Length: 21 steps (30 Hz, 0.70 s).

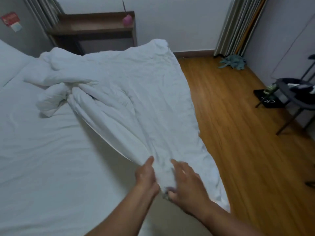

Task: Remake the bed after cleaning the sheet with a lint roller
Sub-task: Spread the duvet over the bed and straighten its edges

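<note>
A: Item one, nearest: left hand point(146, 174). Condition?
B: Clenched on the near end of the duvet point(122, 92), thumb on top, fingers under the fold. Likely held so that the end can be drawn toward the foot of the bed.
A: Item two: right hand point(185, 183).
B: Fingers spread over the same end, blurred. Grasping or merely pressing, I cannot tell.
A: Item three: duvet, location?
B: On the bed's half at the person's right, one edge overhanging toward the wooden floor point(230, 116). Far end bunched and twisted near the pillow point(10, 62). Not yet spread, by my judgement.
A: Item four: sheet point(42, 150).
B: Lies bare on the other half. Lint roller: none in view.
A: Farthest?
B: Desk point(95, 29) against the wall, pink object point(127, 20) on it.
</note>
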Tool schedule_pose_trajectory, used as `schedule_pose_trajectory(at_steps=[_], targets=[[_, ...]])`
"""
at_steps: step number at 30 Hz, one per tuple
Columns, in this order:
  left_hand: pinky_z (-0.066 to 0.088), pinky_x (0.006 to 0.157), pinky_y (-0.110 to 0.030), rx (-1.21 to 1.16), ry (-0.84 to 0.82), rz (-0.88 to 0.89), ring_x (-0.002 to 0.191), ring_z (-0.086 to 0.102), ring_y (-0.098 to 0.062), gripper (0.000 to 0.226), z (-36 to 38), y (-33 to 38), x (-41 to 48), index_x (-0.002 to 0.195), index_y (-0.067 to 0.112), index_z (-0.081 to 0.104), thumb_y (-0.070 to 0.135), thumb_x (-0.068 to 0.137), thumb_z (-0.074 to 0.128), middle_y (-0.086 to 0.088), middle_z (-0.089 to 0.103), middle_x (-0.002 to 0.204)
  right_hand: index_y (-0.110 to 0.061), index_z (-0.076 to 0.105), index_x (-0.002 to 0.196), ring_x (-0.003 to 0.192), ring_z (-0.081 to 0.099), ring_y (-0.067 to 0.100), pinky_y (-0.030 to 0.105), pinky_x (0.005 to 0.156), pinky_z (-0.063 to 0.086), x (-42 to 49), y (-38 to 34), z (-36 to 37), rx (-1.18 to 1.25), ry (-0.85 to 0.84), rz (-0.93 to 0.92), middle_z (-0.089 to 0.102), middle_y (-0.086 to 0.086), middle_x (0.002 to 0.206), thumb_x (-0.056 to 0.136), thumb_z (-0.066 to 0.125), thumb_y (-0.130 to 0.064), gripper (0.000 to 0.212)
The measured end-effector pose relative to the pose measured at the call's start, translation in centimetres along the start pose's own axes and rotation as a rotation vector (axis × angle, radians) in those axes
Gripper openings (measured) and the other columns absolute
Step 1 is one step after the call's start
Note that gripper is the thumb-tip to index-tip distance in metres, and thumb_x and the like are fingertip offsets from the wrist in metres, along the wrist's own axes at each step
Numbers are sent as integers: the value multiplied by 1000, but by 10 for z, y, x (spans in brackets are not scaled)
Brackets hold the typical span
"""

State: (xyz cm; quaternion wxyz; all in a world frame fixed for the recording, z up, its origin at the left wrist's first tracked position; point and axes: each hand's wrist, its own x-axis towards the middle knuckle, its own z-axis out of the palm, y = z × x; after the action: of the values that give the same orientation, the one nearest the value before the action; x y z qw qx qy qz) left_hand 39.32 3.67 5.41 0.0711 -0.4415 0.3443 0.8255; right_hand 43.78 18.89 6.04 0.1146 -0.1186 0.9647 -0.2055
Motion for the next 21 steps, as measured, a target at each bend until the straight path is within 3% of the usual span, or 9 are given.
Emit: schedule_pose_trajectory(at_steps=[2, 3, 5, 7, 9, 13, 18, 19, 21], targets=[[54, 88, -63, 49, 52, 22, 91, 72, -43, 30, -21, 6, -13, 110, -5, 67, 14, 87, 72, -24, 74, 99, -32, 10, 156, 126, 48, 23, 40, 99, 44, 23, -47, 22, -32, -87, -45, 38, -1, 147, 74, 63, -51, 99], [56, 87, -61, 90, 57, 30, 89, 73, -41, 27, -30, 15, -15, 109, -2, 67, 14, 89, 72, -21, 75, 97, -32, 14, 154, 122, 52, 24, 39, 96, 45, 31, -65, 26, -44, -140, -31, 45, 0, 142, 77, 64, -44, 93], [57, 86, -58, 170, 43, 12, 88, 73, -38, 24, -44, 36, -9, 109, 1, 67, 12, 88, 72, -17, 76, 97, -29, 41, 139, 108, 61, 26, 36, 86, 48, 37, -81, 31, -88, -151, 6, 62, 0, 124, 82, 60, -34, 60], [58, 86, -53, 211, -12, -33, 92, 72, -37, 24, -49, 56, 3, 109, 1, 68, 9, 87, 71, -17, 75, 101, -26, 58, 109, 94, 65, 27, 35, 73, 47, 35, -83, 28, -93, -46, 16, 70, 1, 104, 81, 58, -35, 29], [57, 86, -50, 196, -37, -92, 98, 70, -37, 32, -49, 78, 23, 116, 0, 67, 12, 86, 71, -18, 74, 108, -22, 57, 89, 81, 63, 27, 36, 64, 45, 30, -78, 27, -72, -19, 17, 68, 2, 88, 76, 56, -33, 17], [58, 67, -42, 189, 12, -60, 89, 70, -33, 37, -56, 145, 79, 123, 2, 63, 16, 90, 69, -18, 71, 115, -20, 50, 78, 68, 56, 21, 37, 62, 47, 5, -73, 27, -40, -24, -7, 61, -2, 74, 73, 52, -27, 8], [57, 83, -50, 241, 133, 143, 76, 68, -30, 26, -79, 167, 76, 110, -2, 65, 2, 85, 69, -15, 70, 90, -26, 49, 85, 77, 60, 16, 32, 69, 49, -12, -68, 34, -45, -82, 79, 64, -8, 83, 77, 51, -23, 9], [57, 84, -52, 257, 150, 178, 77, 69, -30, 27, -91, 161, 69, 108, -3, 65, 3, 82, 71, -15, 71, 89, -29, 50, 93, 85, 61, 16, 32, 75, 50, -16, -68, 35, -57, -114, 107, 66, -9, 92, 77, 50, -26, 17], [57, 83, -58, 227, 149, 226, 82, 73, -33, 37, -120, 147, 48, 109, -4, 68, 9, 76, 76, -17, 74, 95, -38, 44, 127, 110, 58, 14, 30, 91, 47, -25, -74, 35, -44, -244, 118, 59, -12, 121, 76, 51, -38, 52]])
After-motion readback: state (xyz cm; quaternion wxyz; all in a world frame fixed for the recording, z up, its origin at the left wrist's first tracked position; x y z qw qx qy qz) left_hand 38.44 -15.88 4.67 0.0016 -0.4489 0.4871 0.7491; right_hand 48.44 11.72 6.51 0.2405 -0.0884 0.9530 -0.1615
